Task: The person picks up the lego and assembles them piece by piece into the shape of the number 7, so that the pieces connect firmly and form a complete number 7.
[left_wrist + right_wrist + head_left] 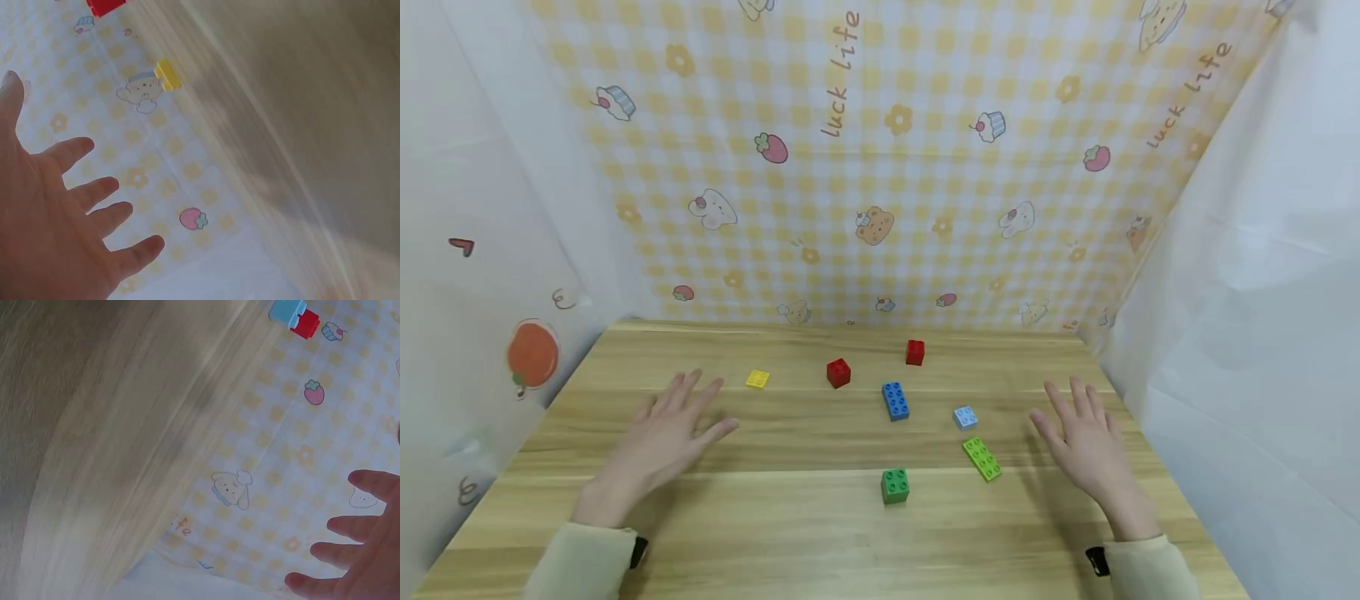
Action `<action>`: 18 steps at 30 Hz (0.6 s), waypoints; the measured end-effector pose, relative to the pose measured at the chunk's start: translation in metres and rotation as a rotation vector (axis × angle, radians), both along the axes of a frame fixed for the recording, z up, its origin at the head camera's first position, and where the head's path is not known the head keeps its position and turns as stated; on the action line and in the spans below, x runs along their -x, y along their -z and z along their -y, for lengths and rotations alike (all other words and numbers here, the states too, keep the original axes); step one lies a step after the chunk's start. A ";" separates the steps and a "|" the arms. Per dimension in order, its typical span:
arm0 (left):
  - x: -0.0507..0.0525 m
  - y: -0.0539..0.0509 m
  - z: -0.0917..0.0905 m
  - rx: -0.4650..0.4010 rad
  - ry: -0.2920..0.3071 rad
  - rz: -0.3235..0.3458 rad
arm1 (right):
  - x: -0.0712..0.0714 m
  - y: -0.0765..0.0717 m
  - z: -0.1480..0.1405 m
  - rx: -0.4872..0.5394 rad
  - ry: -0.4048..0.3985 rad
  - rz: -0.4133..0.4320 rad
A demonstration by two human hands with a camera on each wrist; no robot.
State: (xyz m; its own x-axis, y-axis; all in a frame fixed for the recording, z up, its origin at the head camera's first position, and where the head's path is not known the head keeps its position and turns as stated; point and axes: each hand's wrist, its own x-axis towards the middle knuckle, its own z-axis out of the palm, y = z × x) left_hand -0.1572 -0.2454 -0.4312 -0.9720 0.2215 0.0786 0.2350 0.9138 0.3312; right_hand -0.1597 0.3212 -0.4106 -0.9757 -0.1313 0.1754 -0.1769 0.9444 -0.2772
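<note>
My left hand [666, 433] hovers over the left side of the table with fingers spread, holding nothing. Nearest to it lies a thin yellow brick [757, 379]. Over the right side, my right hand [1086, 442] is spread too, with nothing in it. Left of it are a lime green flat brick [982, 459] and a small light blue brick [966, 417]. A long blue brick [895, 401] lies mid-table, and a green brick [895, 486] sits closer to me. Toward the back are two red bricks, one left [838, 373] and another red brick [915, 352] right.
The wooden table [760, 533] ends at a yellow checked cloth [850, 275] hanging behind it. White sheets hang on both sides, a left sheet [482, 317] and a right sheet [1247, 333].
</note>
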 end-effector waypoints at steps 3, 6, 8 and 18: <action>-0.001 0.000 -0.009 -0.010 0.017 0.004 | 0.000 0.000 0.004 -0.006 -0.019 -0.031; -0.001 0.000 -0.020 -0.006 0.034 -0.005 | 0.000 0.005 0.009 -0.016 -0.031 -0.066; -0.001 0.001 -0.029 -0.008 0.047 -0.014 | 0.001 0.009 0.011 -0.018 -0.043 -0.093; 0.006 0.002 -0.071 -0.085 0.136 -0.047 | 0.012 0.017 0.015 0.053 -0.141 -0.102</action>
